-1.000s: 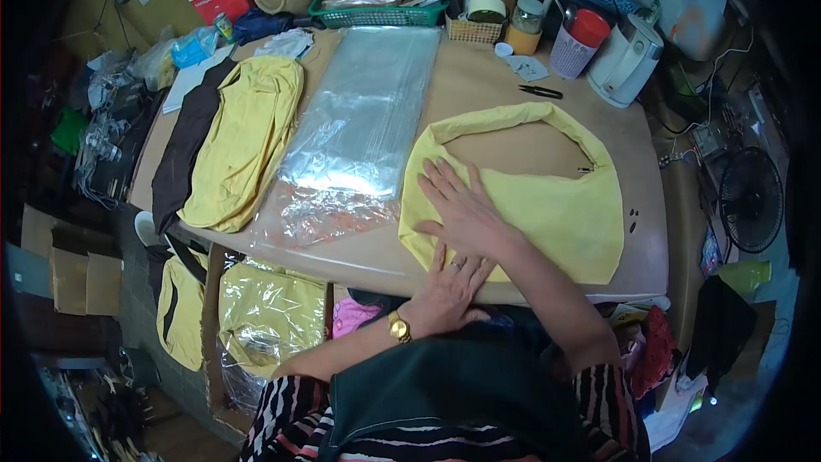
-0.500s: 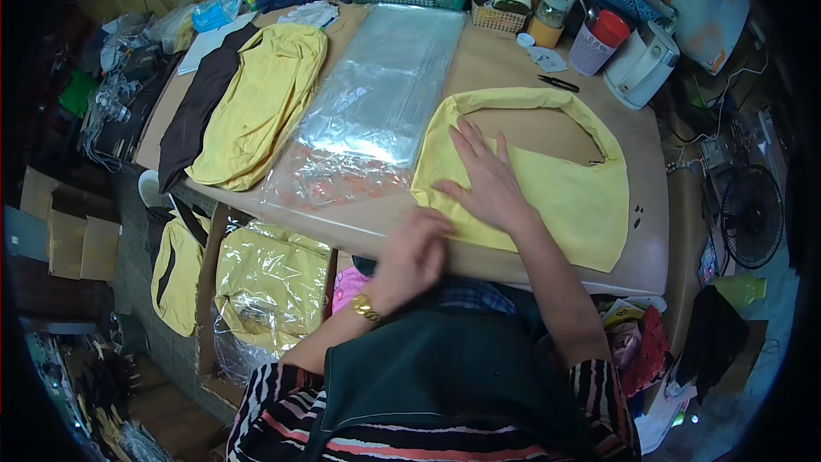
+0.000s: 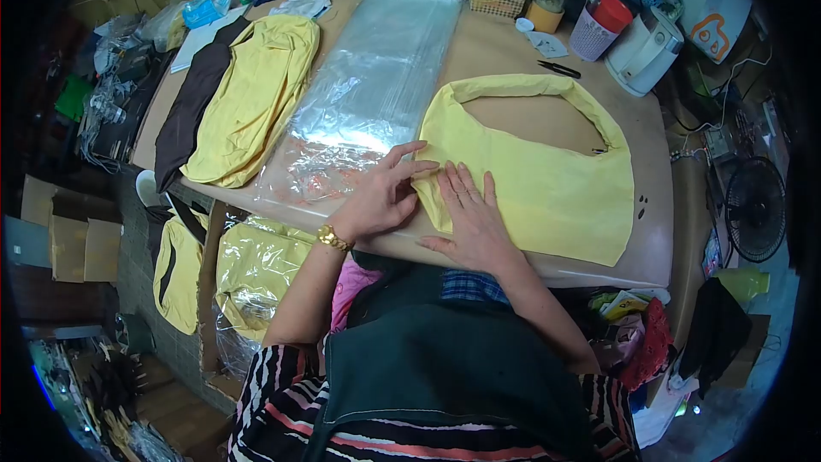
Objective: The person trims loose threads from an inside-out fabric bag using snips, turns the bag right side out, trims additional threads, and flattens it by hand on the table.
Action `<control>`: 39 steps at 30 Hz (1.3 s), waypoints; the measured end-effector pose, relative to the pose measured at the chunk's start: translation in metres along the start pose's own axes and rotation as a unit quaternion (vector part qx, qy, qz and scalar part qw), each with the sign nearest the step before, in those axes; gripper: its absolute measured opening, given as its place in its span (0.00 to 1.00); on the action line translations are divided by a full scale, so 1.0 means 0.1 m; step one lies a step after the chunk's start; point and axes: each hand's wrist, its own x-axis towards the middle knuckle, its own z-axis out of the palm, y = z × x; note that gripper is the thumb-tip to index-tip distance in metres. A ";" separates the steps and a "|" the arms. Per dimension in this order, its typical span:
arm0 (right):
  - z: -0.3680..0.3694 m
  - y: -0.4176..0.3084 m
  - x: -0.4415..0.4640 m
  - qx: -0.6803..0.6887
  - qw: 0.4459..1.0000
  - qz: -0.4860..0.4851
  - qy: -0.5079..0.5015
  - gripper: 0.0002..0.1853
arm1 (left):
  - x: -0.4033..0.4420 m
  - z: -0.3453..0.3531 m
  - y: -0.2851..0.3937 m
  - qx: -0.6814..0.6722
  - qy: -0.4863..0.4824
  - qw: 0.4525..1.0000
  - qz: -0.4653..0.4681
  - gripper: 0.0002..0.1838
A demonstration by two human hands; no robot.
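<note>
A yellow fabric shoulder bag (image 3: 547,184) lies flat on the table, its curved strap forming a loop at the far side. My right hand (image 3: 475,218) rests on the near left part of the bag, palm down with fingers stretched out. Beside it, my left hand (image 3: 380,192), with a gold bracelet at the wrist, reaches the bag's left edge. Its upper fingers are extended and apart, their tips touching the cloth, while the lower ones bend inward. Left of the bag is a stack of clear plastic sleeves (image 3: 368,77).
More yellow bags (image 3: 256,103) with a dark brown piece (image 3: 192,107) lie at the table's left. Small black snips (image 3: 558,68) lie near the back, by a white kettle (image 3: 646,51) and a pink cup (image 3: 592,34). A carton (image 3: 205,308) of wrapped yellow items stands below the left edge.
My left hand has moved up and left to the bag's left edge. The right hand has slid down toward the near edge, staying flat on the cloth. The view has shifted slightly.
</note>
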 end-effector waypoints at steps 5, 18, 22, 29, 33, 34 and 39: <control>0.15 0.08 0.00 -0.066 0.998 -0.003 0.002 0.41 | 0.00 -0.03 -0.04 -0.106 -0.043 0.993 -0.040 0.26; 0.03 -0.02 0.01 -0.029 1.000 0.001 0.006 0.38 | -0.02 0.07 -0.26 0.013 0.090 0.995 0.041 0.10; 0.05 0.02 0.00 -0.053 0.998 -0.018 0.018 0.33 | -0.01 -0.01 -0.16 -0.011 0.065 0.998 -0.011 0.07; -0.01 0.00 0.00 -0.046 0.999 -0.023 -0.013 0.26 | 0.05 0.07 -0.34 -0.333 0.096 0.926 -0.148 0.16; 0.00 0.01 0.00 -0.053 0.998 -0.031 -0.017 0.24 | 0.14 0.09 -0.27 -0.118 0.115 0.964 -0.209 0.18; 0.01 0.01 0.00 -0.053 0.998 -0.031 -0.018 0.24 | 0.15 0.11 -0.28 -0.120 0.140 0.962 -0.200 0.17; -0.05 0.00 -0.02 -0.049 0.997 -0.064 -0.017 0.23 | 0.17 0.13 -0.30 -0.081 0.164 0.958 -0.222 0.17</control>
